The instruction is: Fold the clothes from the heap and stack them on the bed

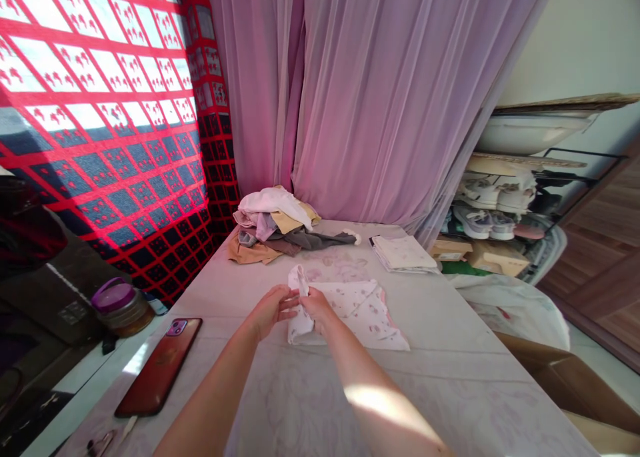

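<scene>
A small white garment (357, 310) with a scattered print and pink trim along its right edge lies spread on the covered table (420, 397). Its left end is raised and folded up between my hands. My right hand (319, 308) is closed on that raised end, thumb and fingers pinching the cloth. From the left, my left hand (274, 312) reaches in with fingers stretched out and apart, their tips at the cloth's edge. The folds partly hide the fingertips.
A heap of mixed clothes (273, 220) lies at the back left, a folded stack of cloth (404, 252) at the back right. A red-cased phone (161, 367) rests near the left edge. Right of the table stand a shoe rack (483, 220) and a cardboard box (575, 384).
</scene>
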`<state>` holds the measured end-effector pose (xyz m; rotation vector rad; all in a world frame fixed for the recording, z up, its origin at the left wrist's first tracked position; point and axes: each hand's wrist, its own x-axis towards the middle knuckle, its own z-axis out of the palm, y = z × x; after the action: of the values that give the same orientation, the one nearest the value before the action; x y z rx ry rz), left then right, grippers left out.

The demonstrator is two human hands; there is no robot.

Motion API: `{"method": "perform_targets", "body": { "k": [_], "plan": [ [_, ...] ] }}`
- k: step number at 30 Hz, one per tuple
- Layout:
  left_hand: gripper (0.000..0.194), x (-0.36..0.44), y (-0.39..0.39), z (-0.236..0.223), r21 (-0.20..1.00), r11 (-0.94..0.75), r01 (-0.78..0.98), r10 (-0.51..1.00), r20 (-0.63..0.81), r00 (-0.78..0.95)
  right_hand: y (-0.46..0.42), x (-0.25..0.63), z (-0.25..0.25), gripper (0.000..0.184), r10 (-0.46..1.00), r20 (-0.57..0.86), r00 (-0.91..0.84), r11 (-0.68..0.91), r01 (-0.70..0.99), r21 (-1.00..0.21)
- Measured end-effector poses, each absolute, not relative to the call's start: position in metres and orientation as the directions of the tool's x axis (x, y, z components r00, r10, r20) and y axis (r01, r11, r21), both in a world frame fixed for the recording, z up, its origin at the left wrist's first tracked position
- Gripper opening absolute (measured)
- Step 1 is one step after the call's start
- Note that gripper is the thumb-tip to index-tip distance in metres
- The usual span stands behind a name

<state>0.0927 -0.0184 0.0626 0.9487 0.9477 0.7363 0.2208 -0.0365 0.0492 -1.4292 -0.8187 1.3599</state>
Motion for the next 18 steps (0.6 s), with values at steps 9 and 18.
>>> {"method": "perform_targets", "body": {
  "k": [9,18],
  "plan": [
    [0.030,0.104,-0.019,0.063,0.931,0.363,-0.045,0.883,-0.328,0.336,-0.059,0.321,0.063,0.032,0.898,-0.368,0.239,-0.312,-0.241,-0.919],
    [0.039,0.146,-0.028,0.039,0.960,0.130,0.250,0.868,-0.232,0.438,-0.092,0.414,0.046,0.036,0.845,-0.460,0.273,-0.387,-0.281,-0.878]
  ]
}}
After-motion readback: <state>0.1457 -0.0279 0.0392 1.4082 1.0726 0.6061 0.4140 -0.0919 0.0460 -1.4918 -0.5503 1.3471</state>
